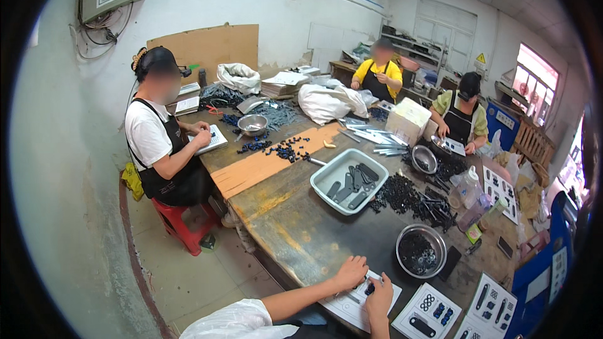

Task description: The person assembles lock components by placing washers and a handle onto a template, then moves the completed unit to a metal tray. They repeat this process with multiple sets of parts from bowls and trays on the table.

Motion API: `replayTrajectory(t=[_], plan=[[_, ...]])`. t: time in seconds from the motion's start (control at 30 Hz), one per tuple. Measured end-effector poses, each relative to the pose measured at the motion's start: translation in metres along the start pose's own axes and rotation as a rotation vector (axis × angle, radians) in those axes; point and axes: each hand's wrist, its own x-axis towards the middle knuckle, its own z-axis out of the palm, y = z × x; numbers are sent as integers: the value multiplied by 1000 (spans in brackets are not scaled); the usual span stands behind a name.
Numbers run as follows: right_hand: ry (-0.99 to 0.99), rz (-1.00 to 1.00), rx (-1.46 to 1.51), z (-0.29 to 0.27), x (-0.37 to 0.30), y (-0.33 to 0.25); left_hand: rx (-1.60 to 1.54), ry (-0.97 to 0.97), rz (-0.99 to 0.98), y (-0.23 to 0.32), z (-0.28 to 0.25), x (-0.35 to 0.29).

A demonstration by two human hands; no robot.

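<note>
At the near table edge, my left hand [351, 272] rests over a white printed sheet [348, 315], its fingers bent inward; anything between them is too small to make out. Close beside it on the right, my right hand [379, 299] has its fingers closed on a small dark-blue part [369, 289]. A thin grey strip [353, 299] shows on the sheet below my hands. To the right lies a second sheet [407, 306] bearing black rings, dark-blue pieces and a long black handle shape. A metal bowl [399, 258] of small black parts stands just beyond.
A grey-green bin [319, 189] holds several dark handle-shaped pieces. Beyond it are loose black parts [402, 194], bottles [465, 188] and a white block [408, 119]. A phone [504, 247] lies at right. Three co-workers sit around the table; one at left is on a red stool [182, 226].
</note>
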Motion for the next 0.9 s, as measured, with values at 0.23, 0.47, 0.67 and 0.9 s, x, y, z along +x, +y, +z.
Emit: replayTrajectory(t=[0.23, 0.47, 0.67, 0.9], plan=[[-50, -4, -33, -15, -9, -7, -14, -53, -67, 10, 8, -2], [-24, 42, -62, -18, -18, -5, -277, -125, -133, 4, -1, 0], [5, 13, -3, -20, -16, -4, -355, -179, -235, -15, 4, 14], [35, 110, 205, -29, -15, -8, -837, -254, -438, -33, -19, 26]])
